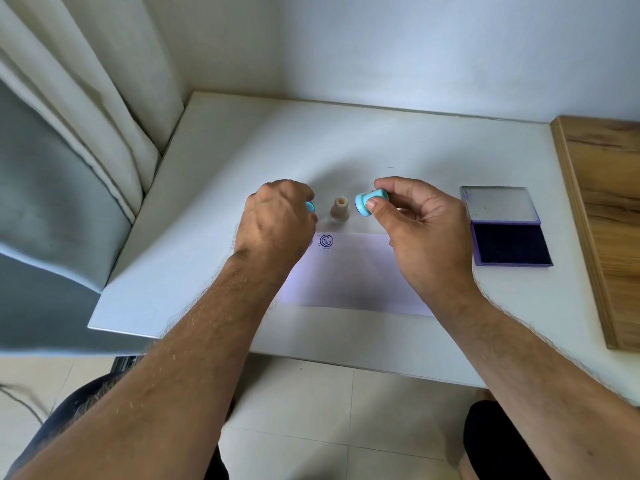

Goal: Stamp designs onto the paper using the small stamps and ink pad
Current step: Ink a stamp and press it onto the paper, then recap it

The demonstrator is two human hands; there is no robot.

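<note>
Around your work, a pale curtain (86, 109) hangs along the left edge of the white table (221, 161), and a wooden board (602, 216) lies along its right edge. The ink pad (509, 237) sits open near that right side, lid (498, 204) folded back toward the far edge, dark pad facing up. Nothing lies between your hands and the pad.

Both forearms reach in from the near edge. Your left hand (273, 223) is knuckles-up, fingers curled over a small blue piece (310, 206) — only a sliver of it shows at the fingertips, so you cannot tell exactly what it is. Your right hand (422, 223) is turned palm inward, thumb and fingers pinching a blue stamp (369, 202) on its side, its wide end pointing left.

A beige stamp (339, 210) stands upright on the table between your two hands, touched by neither. The sheet of paper (356, 271) lies just nearer to you, toward the table's middle — one round blue print (326, 241) marks its far left corner, just beside your left hand. The blue stamp is held above the table, just beyond the paper's far edge.
</note>
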